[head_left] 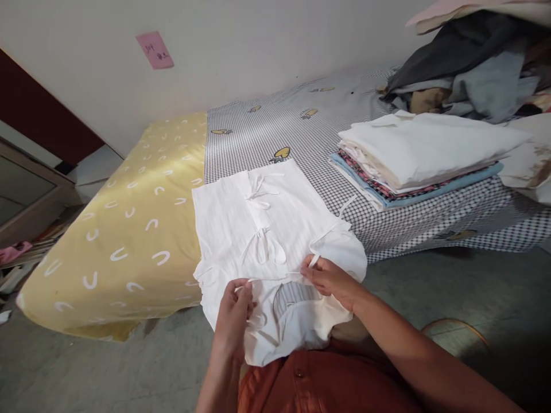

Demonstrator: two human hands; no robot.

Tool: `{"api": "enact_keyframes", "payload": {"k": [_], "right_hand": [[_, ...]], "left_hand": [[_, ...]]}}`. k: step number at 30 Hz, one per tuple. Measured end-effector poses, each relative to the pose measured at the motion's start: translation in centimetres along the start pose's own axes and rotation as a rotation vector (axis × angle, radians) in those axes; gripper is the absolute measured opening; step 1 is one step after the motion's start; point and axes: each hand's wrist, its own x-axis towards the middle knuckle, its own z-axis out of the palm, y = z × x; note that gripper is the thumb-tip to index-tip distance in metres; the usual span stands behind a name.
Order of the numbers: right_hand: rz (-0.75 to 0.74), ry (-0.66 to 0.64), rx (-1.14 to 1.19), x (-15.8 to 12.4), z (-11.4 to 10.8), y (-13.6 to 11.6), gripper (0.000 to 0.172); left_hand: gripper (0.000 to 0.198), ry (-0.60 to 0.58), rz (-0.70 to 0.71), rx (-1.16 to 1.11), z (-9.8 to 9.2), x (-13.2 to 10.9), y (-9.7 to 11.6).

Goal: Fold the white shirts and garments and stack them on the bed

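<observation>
Nearest, below the checked cloth (241,149), is the wearer's rust-coloured top (301,378), with the loose lower part of the white garment (232,212) bunched against it. Just short of the checked cloth's near edge, both hands work along one crosswise edge of the garment. The left hand (236,304) has its grip closed, thumb and finger pinching that edge; the right hand (329,281) pinches the same edge further along, a bit of tie poking up from its fingers.

The garment's flat part lies over the near left corner of the checked cloth and onto the yellow cloth (142,201) to its left. It should handle as light, soft and limp, creasing readily and sagging wherever it is unsupported. The knotted ties (258,198) and thin strap (348,205) could snag or tangle, so the plain double edge at either side seems the best hold.

On the checked cloth's right side sits a folded stack (430,143); beyond, at its far right, a loose heap of clothes (469,63). Past its far left, a pink note (155,50) is on the wall (258,46).
</observation>
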Motion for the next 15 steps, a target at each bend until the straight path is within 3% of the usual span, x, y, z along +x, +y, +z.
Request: {"api": "enact_keyframes", "payload": {"k": [4, 7, 10, 13, 15], "right_hand": [[-0.046, 0.027, -0.041, -2.4, -0.1, -0.9, 0.046], [-0.078, 0.054, -0.082, -3.7, 0.0, -1.7, 0.045], [-0.104, 0.032, -0.275, -4.2, 0.3, -2.3, 0.047], [-0.137, -0.001, -0.465, -4.2, 0.7, -2.6, 0.044], [-0.156, -0.02, -0.621, -4.2, 1.0, -2.8, 0.04]], "left_hand": [[0.044, 0.15, 0.188, 0.307, -0.8, 0.0, 0.3], [0.037, 0.34, 0.454, 0.705, 0.9, -1.1, 0.6], [0.038, 0.478, 0.768, 0.894, 3.4, -2.7, 1.1], [0.044, 0.403, 0.899, 0.867, 5.0, -3.3, 1.4], [0.049, 0.176, 0.82, 0.781, 5.4, -2.9, 1.5]]}}
